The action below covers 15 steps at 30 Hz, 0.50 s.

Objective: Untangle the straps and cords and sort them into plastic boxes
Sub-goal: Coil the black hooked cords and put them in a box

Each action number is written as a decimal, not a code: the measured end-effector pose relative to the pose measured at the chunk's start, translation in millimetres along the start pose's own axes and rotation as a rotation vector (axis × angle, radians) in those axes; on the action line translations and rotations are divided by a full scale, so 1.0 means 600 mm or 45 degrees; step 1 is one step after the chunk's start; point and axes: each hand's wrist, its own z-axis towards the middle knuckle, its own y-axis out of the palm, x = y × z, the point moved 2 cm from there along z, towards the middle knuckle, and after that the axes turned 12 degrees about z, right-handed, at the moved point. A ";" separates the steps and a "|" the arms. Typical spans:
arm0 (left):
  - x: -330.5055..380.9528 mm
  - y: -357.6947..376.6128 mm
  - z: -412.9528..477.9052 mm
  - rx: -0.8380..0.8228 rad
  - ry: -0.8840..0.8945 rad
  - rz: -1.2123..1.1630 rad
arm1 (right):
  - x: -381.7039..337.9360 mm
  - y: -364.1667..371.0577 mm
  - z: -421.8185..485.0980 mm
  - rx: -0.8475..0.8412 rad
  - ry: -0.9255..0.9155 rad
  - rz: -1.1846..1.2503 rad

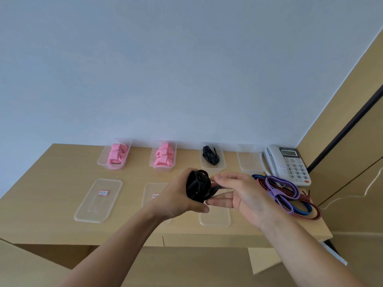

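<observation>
My left hand (178, 195) grips a coiled black strap (196, 187) above the middle of the wooden table (51, 183). My right hand (238, 193) pinches the strap's loose end at the coil's right side. Four clear plastic boxes line the back edge: two hold pink straps (117, 156) (164, 157), one holds a black strap (211, 156), and the rightmost box (248, 160) holds nothing. A tangle of purple, blue and red cords (286, 195) lies on the table to the right of my hands.
Clear lids lie flat on the near half of the table: one at the left (98, 200), one partly behind my left hand (153, 193), one under my right wrist (215, 218). A white desk phone (290, 162) sits at the back right corner, by the wall.
</observation>
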 end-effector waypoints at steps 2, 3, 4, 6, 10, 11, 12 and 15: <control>-0.010 -0.017 -0.001 0.020 -0.011 0.027 | 0.002 0.019 0.010 -0.007 -0.061 -0.024; -0.015 -0.024 -0.002 0.024 -0.025 0.020 | 0.005 0.029 0.015 0.024 -0.121 -0.069; -0.020 -0.031 -0.003 0.022 -0.047 0.005 | 0.010 0.038 0.021 0.071 -0.195 -0.131; -0.031 -0.037 -0.005 -0.017 -0.094 -0.062 | 0.025 0.055 0.034 0.174 -0.340 -0.244; -0.057 -0.034 0.002 -0.126 -0.190 -0.340 | 0.061 0.061 0.057 0.430 -0.543 -0.357; -0.062 -0.033 0.008 -0.137 -0.229 -0.415 | 0.069 0.057 0.060 0.489 -0.578 -0.344; -0.067 -0.030 0.016 -0.141 -0.262 -0.475 | 0.075 0.053 0.063 0.529 -0.615 -0.333; -0.069 -0.014 0.049 -0.195 -0.284 -0.589 | 0.085 0.031 0.086 0.582 -0.640 -0.460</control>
